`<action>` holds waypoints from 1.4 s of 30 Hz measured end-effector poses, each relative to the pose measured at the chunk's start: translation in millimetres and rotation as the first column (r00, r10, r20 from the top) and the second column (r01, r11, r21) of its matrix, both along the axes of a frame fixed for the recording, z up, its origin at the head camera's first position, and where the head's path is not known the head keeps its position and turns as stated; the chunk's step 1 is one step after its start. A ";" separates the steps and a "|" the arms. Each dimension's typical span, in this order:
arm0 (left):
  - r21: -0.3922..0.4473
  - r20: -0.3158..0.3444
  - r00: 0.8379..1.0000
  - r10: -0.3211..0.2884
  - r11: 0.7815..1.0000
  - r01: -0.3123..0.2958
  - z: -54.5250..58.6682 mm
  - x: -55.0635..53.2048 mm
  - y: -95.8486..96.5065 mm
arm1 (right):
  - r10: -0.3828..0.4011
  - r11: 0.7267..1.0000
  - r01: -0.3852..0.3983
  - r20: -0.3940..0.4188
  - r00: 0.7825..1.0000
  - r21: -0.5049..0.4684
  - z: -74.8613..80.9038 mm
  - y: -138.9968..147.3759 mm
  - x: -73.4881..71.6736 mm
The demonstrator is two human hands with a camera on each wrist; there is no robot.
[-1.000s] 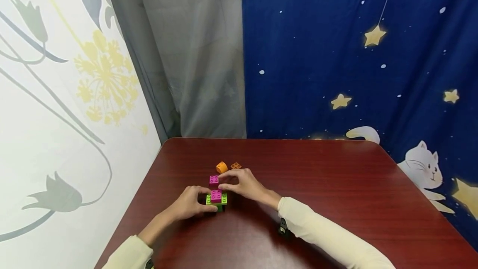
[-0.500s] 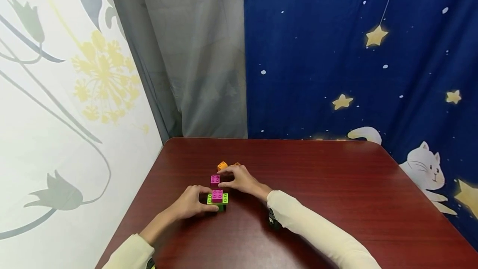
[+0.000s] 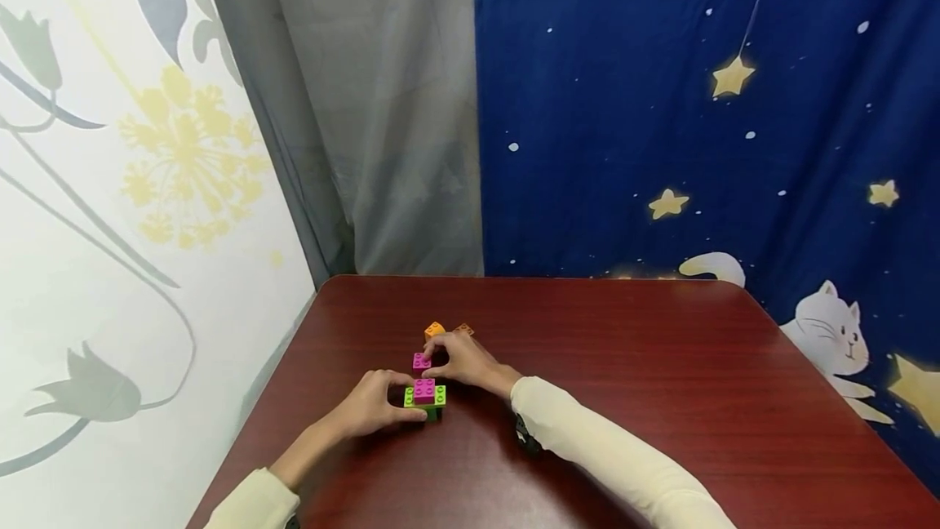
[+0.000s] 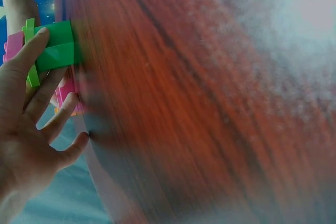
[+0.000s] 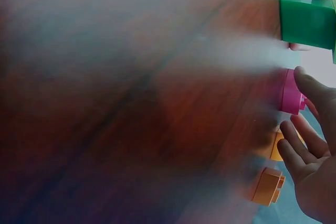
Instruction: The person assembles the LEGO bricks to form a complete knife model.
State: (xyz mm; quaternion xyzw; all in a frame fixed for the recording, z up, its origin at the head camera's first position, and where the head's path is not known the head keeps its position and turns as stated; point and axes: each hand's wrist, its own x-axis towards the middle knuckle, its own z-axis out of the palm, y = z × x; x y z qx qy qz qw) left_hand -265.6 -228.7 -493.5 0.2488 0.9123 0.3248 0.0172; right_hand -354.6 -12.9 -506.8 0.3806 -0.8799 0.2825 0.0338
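My left hand (image 3: 370, 405) grips the left side of a small stack with thumb and fingers. The stack has a green brick (image 4: 55, 48) at the bottom, a lime plate (image 3: 440, 396) across it and a pink brick (image 3: 423, 390) on top. Just behind the stack, a second pink brick (image 5: 291, 92) stands on the table. My right hand (image 3: 466, 362) pinches that brick from the right, thumb in front and index finger behind; its other fingers (image 5: 294, 156) spread loosely. In the left wrist view this brick is partly hidden behind my left fingers.
An orange curved-top brick (image 3: 434, 331) and a flat-looking orange-brown brick (image 3: 463, 329) lie behind my right hand on the dark red table (image 3: 624, 398). A white flowered wall (image 3: 147, 284) borders the left side. Grey and blue curtains hang beyond the far edge.
My right hand has moved left and closed its thumb and index finger on the rear pink brick. The left hand stays on the stack. The head view shifts slightly.
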 end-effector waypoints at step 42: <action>0.034 -0.033 0.999 -0.003 0.999 0.004 -1.5 5.2 2.0 | 0.050 0.992 -0.054 -0.036 0.998 -0.115 49.6 33.4 46.6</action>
